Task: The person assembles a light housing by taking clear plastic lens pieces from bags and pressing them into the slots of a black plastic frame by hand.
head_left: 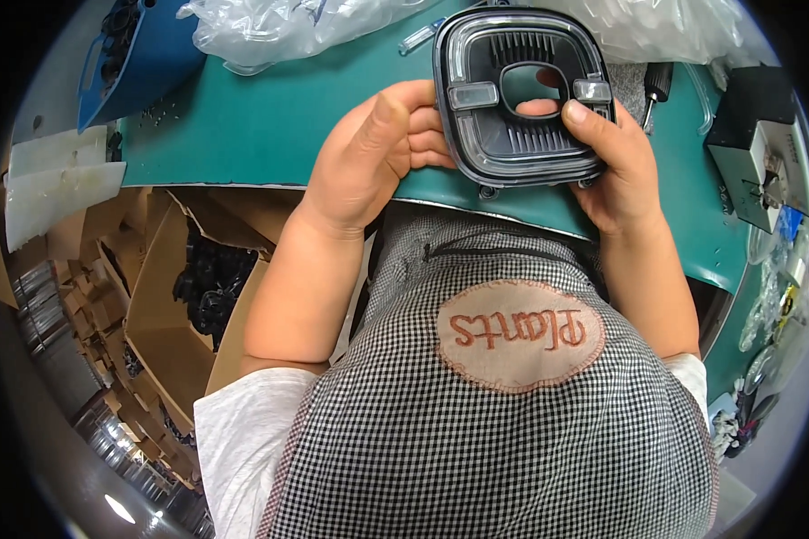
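A square, round-cornered black lamp unit (530, 148) with a clear cover is held up over the front edge of the table. It has ribbed inner panels, a small clear block on either side and an oval opening in its middle. My right hand (616, 166) grips its right side, thumb on the front and fingers behind; one fingertip shows through the opening. At the left side, my left hand (373, 153) is open, its thumb raised off the unit. Its fingers reach to the left edge, and their tips are partly hidden there.
Clear plastic bags (288, 31) lie along the back of the green table (243, 126). A blue bin (144, 63) with black parts stands back left. A black-handled screwdriver (658, 85) and a black-and-white box (764, 148) are at right. Below left is a cardboard box (166, 323) of black parts.
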